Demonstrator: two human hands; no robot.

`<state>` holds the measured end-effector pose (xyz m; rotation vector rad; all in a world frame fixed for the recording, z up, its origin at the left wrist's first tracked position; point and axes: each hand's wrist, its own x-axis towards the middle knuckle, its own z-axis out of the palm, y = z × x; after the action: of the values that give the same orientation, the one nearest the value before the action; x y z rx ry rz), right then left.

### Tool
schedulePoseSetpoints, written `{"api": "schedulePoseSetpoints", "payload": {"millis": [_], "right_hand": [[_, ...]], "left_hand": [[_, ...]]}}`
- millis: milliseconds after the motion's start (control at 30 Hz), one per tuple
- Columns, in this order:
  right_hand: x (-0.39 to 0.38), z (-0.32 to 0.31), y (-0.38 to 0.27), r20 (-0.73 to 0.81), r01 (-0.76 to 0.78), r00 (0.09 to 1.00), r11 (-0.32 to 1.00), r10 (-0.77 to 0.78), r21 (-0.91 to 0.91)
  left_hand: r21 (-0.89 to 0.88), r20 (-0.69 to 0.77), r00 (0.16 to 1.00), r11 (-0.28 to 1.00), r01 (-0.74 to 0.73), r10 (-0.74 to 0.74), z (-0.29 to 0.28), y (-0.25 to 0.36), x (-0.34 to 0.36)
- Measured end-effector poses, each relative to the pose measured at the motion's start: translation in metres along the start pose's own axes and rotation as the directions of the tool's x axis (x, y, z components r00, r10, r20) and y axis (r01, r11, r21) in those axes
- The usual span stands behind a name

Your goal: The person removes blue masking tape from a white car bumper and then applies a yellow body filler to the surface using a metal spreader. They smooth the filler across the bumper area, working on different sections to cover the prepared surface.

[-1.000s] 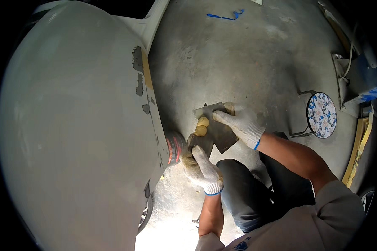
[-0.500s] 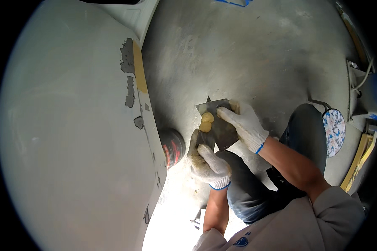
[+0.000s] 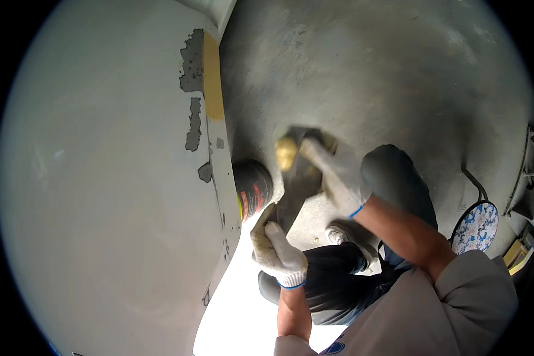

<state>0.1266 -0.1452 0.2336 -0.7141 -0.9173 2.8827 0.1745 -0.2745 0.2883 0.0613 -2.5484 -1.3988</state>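
My gloved right hand (image 3: 332,172) grips a dark flat metal spreader (image 3: 308,178), smeared by motion, with a lump of beige paste (image 3: 286,154) at its left edge. Below and to the left, my gloved left hand (image 3: 276,249) is closed on a second metal spreader (image 3: 291,209), which reaches up under the first one; where they touch is blurred. A dark round can (image 3: 254,187) with red markings stands just left of the spreaders, partly hidden by the large light grey vehicle panel (image 3: 113,190). That panel has dark bare patches (image 3: 191,62) and a beige strip (image 3: 213,77) along its edge.
Concrete floor (image 3: 362,71) lies around me. A stool with a blue-and-white patterned seat (image 3: 474,228) stands at my right, with metal items and yellowish pieces (image 3: 519,255) beyond it. My bent knees and shoe (image 3: 338,234) are beneath my arms.
My right hand and its spreader have moved up and left with the paste, now blurred. My left hand has dropped lower. The view has shifted, and my knees sit differently.
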Motion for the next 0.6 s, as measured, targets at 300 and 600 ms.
{"api": "schedulePoseSetpoints", "payload": {"millis": [300,600], "right_hand": [[0.028,-0.004,-0.013,0.614,0.327,0.727,0.633,0.306,-0.702],[0.061,-0.036,-0.008,0.397,0.558,0.824,0.456,-0.406,-0.693]], "left_hand": [[-0.165,-0.125,0.987,0.983,0.08,-0.102,-0.029,-0.028,0.049],[0.009,-0.33,0.943,0.998,0.058,-0.051,-0.017,-0.034,0.064]]}}
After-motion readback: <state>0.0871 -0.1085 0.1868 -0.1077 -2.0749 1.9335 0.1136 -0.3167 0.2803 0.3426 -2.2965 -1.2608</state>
